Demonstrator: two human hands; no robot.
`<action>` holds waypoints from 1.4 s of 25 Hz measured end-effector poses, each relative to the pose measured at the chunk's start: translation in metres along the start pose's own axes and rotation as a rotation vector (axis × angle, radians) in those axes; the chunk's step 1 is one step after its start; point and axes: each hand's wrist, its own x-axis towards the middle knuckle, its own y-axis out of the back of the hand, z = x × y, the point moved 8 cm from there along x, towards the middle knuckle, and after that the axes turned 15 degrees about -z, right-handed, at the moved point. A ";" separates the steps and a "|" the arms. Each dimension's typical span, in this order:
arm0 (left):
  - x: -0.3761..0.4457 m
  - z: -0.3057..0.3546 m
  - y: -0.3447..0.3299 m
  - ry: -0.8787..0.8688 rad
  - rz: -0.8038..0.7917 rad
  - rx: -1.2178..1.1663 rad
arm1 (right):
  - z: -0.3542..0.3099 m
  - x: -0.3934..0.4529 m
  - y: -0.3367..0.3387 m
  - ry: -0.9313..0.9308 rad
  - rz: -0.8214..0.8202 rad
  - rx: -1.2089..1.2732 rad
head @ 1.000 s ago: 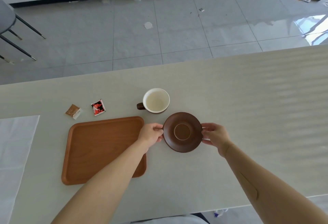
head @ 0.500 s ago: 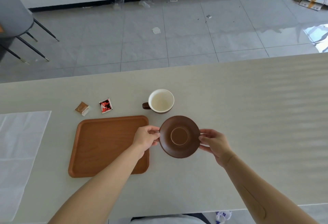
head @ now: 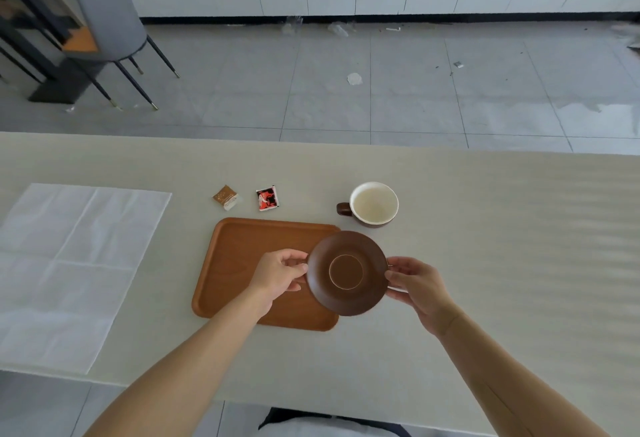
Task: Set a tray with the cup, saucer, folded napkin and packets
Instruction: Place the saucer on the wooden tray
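Saucer (head: pixel 347 273), dark brown and round, is pinched at opposite points of its rim: the left hand (head: pixel 281 275) closes thumb and fingers on its left edge, the right hand (head: pixel 417 283) does the same on its right edge. It sits over the right end of the wooden tray (head: pixel 242 256), half above the tray and half past it over the bench (head: pixel 502 228); whether it is lifted clear or already touching the tray's raised rim I cannot tell.

The main risk, as I judge it, is setting it down astride that rim. It would then rest tilted, and a cup placed on it could slide or tip. A thin rim grip on a smooth glazed piece can also slip if one hand lets go early, letting the saucer drop and chip.

The cup (head: pixel 374 204) stands just behind the saucer, near the tray's far right corner, so a backward swing could knock it. The two packets (head: pixel 246 197) lie beyond the tray's far edge, apart from everything. The white napkin (head: pixel 69 263) lies spread open and unfolded at the bench's left end, overhanging the near edge slightly, where a brushing arm might drag it off.
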 end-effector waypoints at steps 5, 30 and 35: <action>-0.006 -0.017 0.046 0.005 0.017 -0.003 | 0.011 0.018 -0.046 -0.038 0.005 -0.034; 0.039 -0.050 0.077 -0.036 -0.003 0.334 | 0.062 0.054 -0.062 -0.108 0.372 -0.302; 0.040 -0.051 0.078 -0.031 -0.018 0.377 | 0.064 0.053 -0.062 -0.109 0.357 -0.271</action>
